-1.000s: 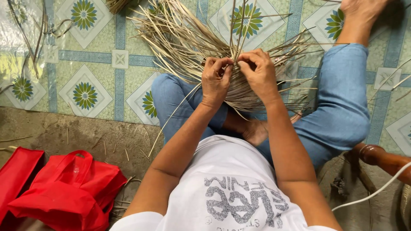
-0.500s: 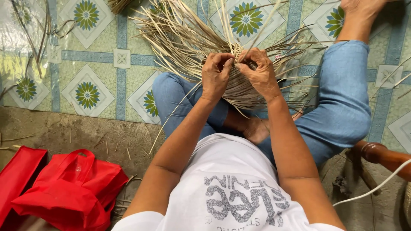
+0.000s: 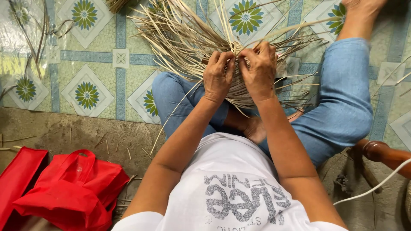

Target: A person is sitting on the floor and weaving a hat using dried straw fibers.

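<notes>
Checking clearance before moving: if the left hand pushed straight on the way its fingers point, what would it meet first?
The left hand already grips the fanned bundle of pale straw strips; beyond lies the patterned tiled floor, probably.

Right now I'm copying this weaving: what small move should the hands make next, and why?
Probably tuck the pinched strand under its neighbour: the left hand and right hand both grip the woven strips at the tight centre, with loose ends fanning outward.

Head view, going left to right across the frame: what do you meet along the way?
Red bag on the bare floor → left hand → right hand, both gripping the bundle of pale straw strips over the lap → blue-jeaned knee → brown wooden leg → white cord.
</notes>
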